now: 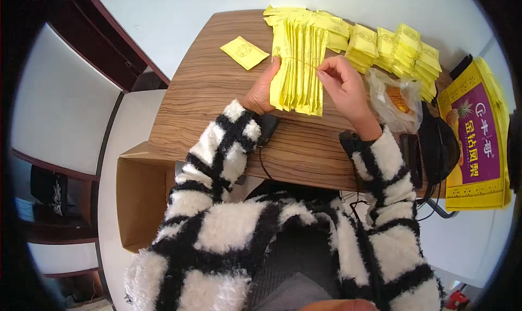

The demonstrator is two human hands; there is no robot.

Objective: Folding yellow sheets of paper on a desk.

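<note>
My left hand [262,88] is closed around the left side of a thick bundle of flat yellow packets [296,88], held on edge above the wooden table. A thin rubber band [296,59] runs across the middle of the bundle. At the bundle's right side, my right hand [343,85] is closed in a pinch at the end of that band; its fingertips partly hide what they grip. One loose yellow packet [244,53] lies flat to the left of the bundle. Right of my right hand sits a clear plastic bag [394,102] with orange rubber bands [399,100] in it.
Several stacks of yellow packets [363,45] line the far edge of the table [201,88]. A yellow and purple printed bag [478,132] stands at the right, beside a black bag [439,145]. An open cardboard box [136,202] is below the table's left edge.
</note>
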